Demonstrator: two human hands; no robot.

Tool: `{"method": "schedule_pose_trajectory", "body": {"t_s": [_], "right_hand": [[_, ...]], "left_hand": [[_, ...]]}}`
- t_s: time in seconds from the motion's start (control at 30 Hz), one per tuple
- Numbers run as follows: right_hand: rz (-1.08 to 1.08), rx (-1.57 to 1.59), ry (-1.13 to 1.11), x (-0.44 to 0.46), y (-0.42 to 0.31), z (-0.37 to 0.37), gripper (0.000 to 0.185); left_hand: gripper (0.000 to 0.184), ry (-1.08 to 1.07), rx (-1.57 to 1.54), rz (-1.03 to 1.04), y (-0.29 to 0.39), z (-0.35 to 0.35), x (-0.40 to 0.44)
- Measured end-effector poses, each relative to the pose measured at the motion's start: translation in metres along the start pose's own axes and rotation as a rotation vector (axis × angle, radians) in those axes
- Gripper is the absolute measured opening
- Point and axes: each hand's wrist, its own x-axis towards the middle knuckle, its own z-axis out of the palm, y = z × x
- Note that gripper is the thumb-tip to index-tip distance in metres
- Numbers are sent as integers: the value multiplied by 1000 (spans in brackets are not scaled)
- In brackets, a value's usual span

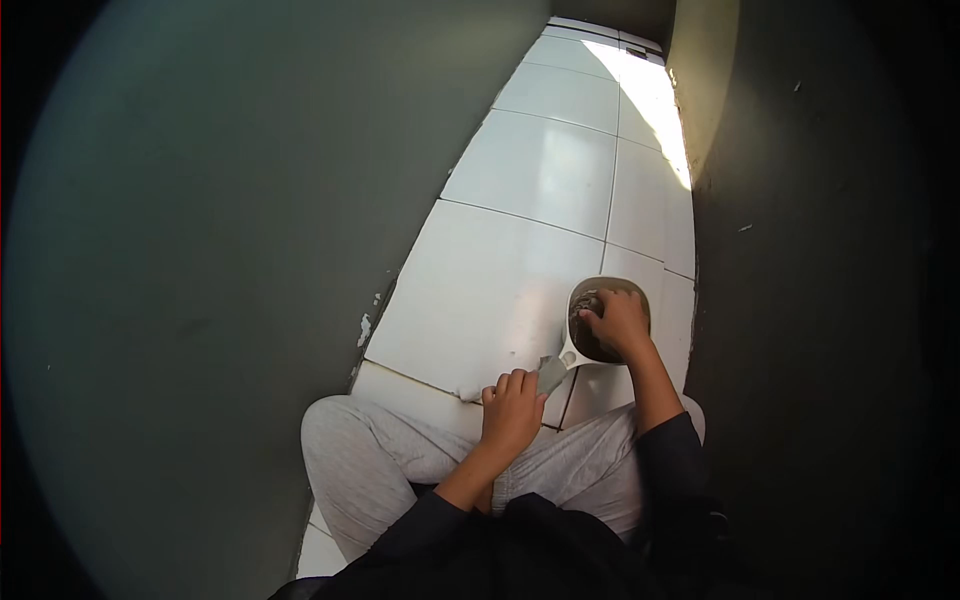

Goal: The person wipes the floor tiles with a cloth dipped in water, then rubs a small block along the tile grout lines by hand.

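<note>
A white dipper (578, 357) with a short handle sits on the tiles in front of me, with dark contents inside. My right hand (622, 318) reaches into its bowl, fingers curled and thumb bent toward the dark, lumpy matter. What those fingers hold, if anything, I cannot make out. Beside the handle, my left hand (514, 408) is closed around a flat grey piece (551, 375). It looks like a blade, though its grip is hidden in the fist. The piece's tip lies close to the dipper's handle; whether they touch I cannot tell.
I sit cross-legged on a narrow strip of white floor tiles (500, 290) between a dark grey wall (220, 250) on the left and another wall (800, 300) on the right. White flakes (364, 328) mark the left wall's foot. Sunlight falls at the far end.
</note>
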Motion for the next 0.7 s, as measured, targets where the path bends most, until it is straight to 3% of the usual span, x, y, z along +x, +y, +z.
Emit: {"method": "schedule_pose_trajectory", "body": {"t_s": [0.17, 0.23, 0.37, 0.43, 0.57, 0.63, 0.7], "right_hand": [[-55, -119, -93, 14, 33, 41, 59], [-42, 61, -101, 18, 30, 32, 54], [79, 33, -129, 3, -1, -6, 40], [-109, -35, 92, 1, 4, 1, 27], [-272, -127, 207, 10, 29, 34, 28], [-137, 39, -53, 18, 31, 40, 36], [-120, 90, -90, 18, 29, 38, 40]], "left_hand": [[35, 35, -18, 5, 0, 4, -5], [34, 43, -29, 9, 1, 3, -4], [39, -15, -39, -29, 0, 3, -4], [38, -18, -43, -36, 0, 2, -4], [37, -21, -31, -36, 0, 2, -3], [37, -13, -27, -35, 0, 2, -3], [37, -26, -27, -40, 1, 2, -3]]}}
